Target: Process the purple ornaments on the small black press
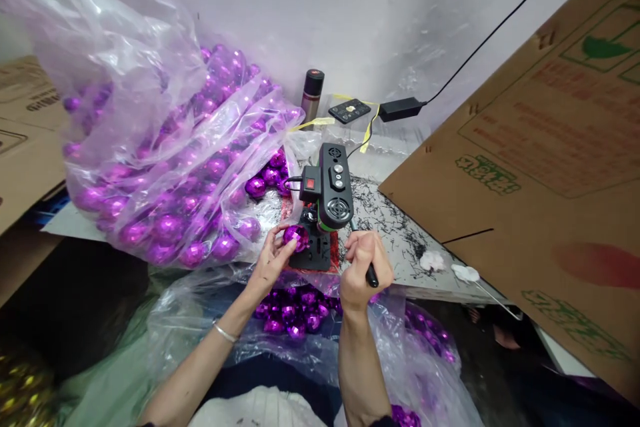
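Observation:
Between its thumb and fingers, my left hand point(274, 255) holds a shiny purple faceted ball point(297, 237) beside the lower end of a small black bench machine point(334, 180). Round the black-tipped lever handle point(372, 276) at the machine's right side, my right hand point(366, 260) is closed in a fist. A red switch point(311, 183) shows on the machine's left block. The machine stands on a black base plate point(316, 259) over a red patch of the table. Whether the ball touches the machine's head I cannot tell.
A large clear bag point(165, 147) of purple balls fills the left. More purple balls point(290, 313) lie in plastic at my lap. Behind the machine are a dark bottle point(313, 93), a phone point(350, 111) and a power adapter point(401, 109). A cardboard box point(545, 167) leans at right; black scraps point(385, 220) litter the table.

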`<control>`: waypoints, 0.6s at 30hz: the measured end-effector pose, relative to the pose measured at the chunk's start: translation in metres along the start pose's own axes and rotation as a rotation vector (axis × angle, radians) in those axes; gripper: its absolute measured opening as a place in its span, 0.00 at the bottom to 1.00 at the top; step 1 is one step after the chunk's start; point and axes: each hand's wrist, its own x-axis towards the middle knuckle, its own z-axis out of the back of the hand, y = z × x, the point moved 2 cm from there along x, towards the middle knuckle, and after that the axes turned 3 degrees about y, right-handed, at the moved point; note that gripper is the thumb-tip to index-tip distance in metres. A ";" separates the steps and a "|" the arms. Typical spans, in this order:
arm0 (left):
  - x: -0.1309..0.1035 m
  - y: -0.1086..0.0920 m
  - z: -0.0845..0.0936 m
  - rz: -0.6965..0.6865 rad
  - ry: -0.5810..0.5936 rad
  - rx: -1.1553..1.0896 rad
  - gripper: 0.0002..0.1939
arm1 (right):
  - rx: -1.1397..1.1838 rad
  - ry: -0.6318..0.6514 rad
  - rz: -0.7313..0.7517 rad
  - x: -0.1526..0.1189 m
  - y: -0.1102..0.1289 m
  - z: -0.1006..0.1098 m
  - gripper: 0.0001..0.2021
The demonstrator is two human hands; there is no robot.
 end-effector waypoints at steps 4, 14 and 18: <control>0.014 0.024 -0.006 -0.213 -0.054 0.287 0.30 | -0.012 0.034 0.044 -0.004 -0.003 0.003 0.21; 0.032 0.041 -0.009 -0.478 -0.009 0.787 0.29 | -0.059 0.042 0.055 -0.009 -0.005 0.004 0.19; 0.034 0.051 -0.012 -0.576 0.007 0.851 0.28 | -0.061 0.039 0.062 -0.012 -0.006 0.005 0.19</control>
